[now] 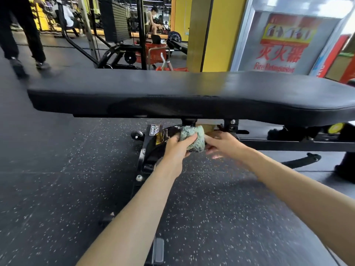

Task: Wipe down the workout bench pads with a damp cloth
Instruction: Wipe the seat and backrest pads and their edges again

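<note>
Both forearms reach forward and meet below the pad (172, 89), near its middle. The left hand (177, 145) is palm-down with fingers curled over a balled teal cloth (192, 135) and grips it. The right hand (223, 143) is at the cloth's right side with its fingers bent toward it. They are blurred, so whether it grips or only touches cannot be told. The cloth is under the pad, clear of it and in front of the black frame (288, 144). A frame label (154, 129) below the pad, turned sideways, reads "HAMMER"; its second line is unclear. Behind the pad, a sign (276, 54) shows red Chinese characters and blurred English that appears to read "Fire Extinguisher".
</note>
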A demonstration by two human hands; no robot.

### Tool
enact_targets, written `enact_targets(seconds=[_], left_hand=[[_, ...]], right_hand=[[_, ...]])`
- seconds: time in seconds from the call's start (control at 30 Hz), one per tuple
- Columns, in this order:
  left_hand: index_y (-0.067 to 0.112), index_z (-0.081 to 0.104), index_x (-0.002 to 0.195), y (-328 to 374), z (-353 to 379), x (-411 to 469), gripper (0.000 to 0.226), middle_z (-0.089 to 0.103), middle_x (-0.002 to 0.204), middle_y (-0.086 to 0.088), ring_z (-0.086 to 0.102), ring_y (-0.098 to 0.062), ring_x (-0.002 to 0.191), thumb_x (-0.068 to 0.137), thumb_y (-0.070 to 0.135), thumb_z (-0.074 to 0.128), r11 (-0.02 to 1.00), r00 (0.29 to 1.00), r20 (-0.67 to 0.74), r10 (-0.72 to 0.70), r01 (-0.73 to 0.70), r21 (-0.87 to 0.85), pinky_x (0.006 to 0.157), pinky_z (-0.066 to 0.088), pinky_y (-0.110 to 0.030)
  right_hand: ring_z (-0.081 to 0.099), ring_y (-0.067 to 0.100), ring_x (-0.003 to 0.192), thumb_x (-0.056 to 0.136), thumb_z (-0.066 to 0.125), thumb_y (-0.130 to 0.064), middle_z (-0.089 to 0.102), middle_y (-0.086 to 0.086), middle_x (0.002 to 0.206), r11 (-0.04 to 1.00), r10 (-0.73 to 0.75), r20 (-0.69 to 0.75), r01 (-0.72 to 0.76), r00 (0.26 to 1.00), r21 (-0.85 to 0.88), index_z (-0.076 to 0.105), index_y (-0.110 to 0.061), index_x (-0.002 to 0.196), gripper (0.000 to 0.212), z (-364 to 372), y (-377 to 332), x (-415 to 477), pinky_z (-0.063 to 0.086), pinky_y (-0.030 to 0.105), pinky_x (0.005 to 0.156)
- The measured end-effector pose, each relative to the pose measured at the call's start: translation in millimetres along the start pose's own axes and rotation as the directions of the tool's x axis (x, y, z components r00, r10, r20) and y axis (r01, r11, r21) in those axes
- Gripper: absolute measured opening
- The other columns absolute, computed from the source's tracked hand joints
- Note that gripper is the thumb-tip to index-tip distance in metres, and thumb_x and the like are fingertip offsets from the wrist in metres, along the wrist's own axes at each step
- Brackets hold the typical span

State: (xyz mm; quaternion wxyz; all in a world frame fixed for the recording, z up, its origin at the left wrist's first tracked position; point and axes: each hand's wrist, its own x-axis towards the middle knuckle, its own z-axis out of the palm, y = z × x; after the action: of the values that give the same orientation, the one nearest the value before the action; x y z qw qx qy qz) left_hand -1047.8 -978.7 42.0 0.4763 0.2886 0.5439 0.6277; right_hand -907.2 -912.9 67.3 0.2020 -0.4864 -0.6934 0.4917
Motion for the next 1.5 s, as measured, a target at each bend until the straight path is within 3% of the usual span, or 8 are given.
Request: enact_targets(seconds=[0.13,0.3,0.57,0.83,0.97,1.07,1.27,1.5], left_hand=[[0.024,0.067,0.091,0.7,9.4,3.3,0.006,0.071,0.099,0.003,0.064,-0.015,0.098,0.085,0.025,0.07,0.999,0.999,0.045,-0.013,0.012,0.036,0.085,0.049,-0.032],[0.016,0.068,0.099,-6.8,20.3,7.6,0.022,0.072,0.103,-0.002,0.064,-0.019,0.103,0.085,0.032,0.07,0.988,0.98,0.174,-0.092,0.068,0.14,0.086,0.05,-0.035],[0.017,0.057,0.121,-14.6,32.7,5.4,0.03,0.062,0.119,-0.011,0.063,-0.029,0.103,0.094,0.028,0.057,0.986,0.958,0.243,-0.152,0.131,0.1,0.077,0.057,-0.041],[0.013,0.057,0.12,-7.2,12.4,12.6,0.024,0.062,0.112,-0.015,0.065,-0.029,0.087,0.099,0.01,0.045,0.985,0.964,0.202,-0.171,0.168,0.032,0.07,0.058,-0.041],[0.013,0.058,0.116,-9.4,2.8,18.0,0.022,0.064,0.104,-0.011,0.065,-0.027,0.087,0.095,0.016,0.056,0.98,0.949,0.246,-0.2,0.198,0.031,0.081,0.055,-0.043],[0.013,0.058,0.122,-12.4,3.3,16.6,0.031,0.066,0.099,-0.007,0.065,-0.023,0.088,0.091,0.009,0.06,0.978,0.928,0.31,-0.205,0.184,0.096,0.081,0.052,-0.04],[0.027,0.054,0.126,-15.8,10.3,15.5,0.045,0.059,0.124,0.001,0.054,-0.019,0.117,0.091,-0.002,0.052,0.975,0.911,0.366,-0.19,0.133,0.176,0.102,0.036,-0.048],[0.02,0.064,0.096,-24.2,7.8,17.0,0.03,0.065,0.111,-0.005,0.055,-0.025,0.116,0.089,-0.006,0.053,0.954,0.938,0.315,-0.145,0.048,0.295,0.104,0.041,-0.044]], right_hand=[[0.066,0.021,0.079,0.093,0.058,-0.013,0.069,0.013,0.097,0.906,-0.027,0.118,-0.025,0.993,0.422,0.059,-0.006,0.112,0.02,-10.2,4.3,-7.5,0.051,0.035,0.074],[0.068,0.024,0.079,0.088,0.052,0.012,0.065,0.017,0.1,0.833,-0.025,0.14,-0.057,0.99,0.55,0.053,-0.01,0.118,0.037,-28.9,5.8,-16.6,0.059,0.036,0.072],[0.07,0.025,0.082,0.083,0.055,0.016,0.065,0.02,0.103,0.907,0.076,0.076,-0.101,0.994,0.409,0.054,0.001,0.115,0.035,-37.0,17.5,-17.4,0.059,0.031,0.068],[0.057,0.022,0.108,0.078,0.074,-0.029,0.064,0.009,0.117,0.992,0.068,0.028,-0.07,0.997,0.105,0.058,-0.005,0.115,0.047,-21.4,9.1,-2.9,0.047,0.036,0.093],[0.062,0.023,0.105,0.076,0.077,-0.017,0.062,0.012,0.12,0.956,0.136,-0.071,-0.112,0.988,0.272,0.039,0.0,0.137,0.073,-21.6,15.6,4.4,0.053,0.034,0.087],[0.066,0.019,0.093,0.084,0.07,-0.01,0.065,0.012,0.113,0.928,0.161,-0.041,-0.137,0.986,0.347,0.041,-0.002,0.134,0.057,-25.5,17.7,-0.6,0.054,0.026,0.065],[0.065,0.022,0.098,0.087,0.064,-0.004,0.068,0.012,0.107,0.945,0.104,0.104,-0.131,0.989,0.299,0.058,-0.001,0.119,0.033,-26.6,18.4,-6.4,0.053,0.034,0.085],[0.062,0.022,0.1,0.083,0.057,0.014,0.063,0.011,0.11,0.971,0.125,0.248,-0.17,0.961,0.167,0.058,-0.003,0.115,0.036,-32.9,9.0,-12.5,0.053,0.03,0.084]])
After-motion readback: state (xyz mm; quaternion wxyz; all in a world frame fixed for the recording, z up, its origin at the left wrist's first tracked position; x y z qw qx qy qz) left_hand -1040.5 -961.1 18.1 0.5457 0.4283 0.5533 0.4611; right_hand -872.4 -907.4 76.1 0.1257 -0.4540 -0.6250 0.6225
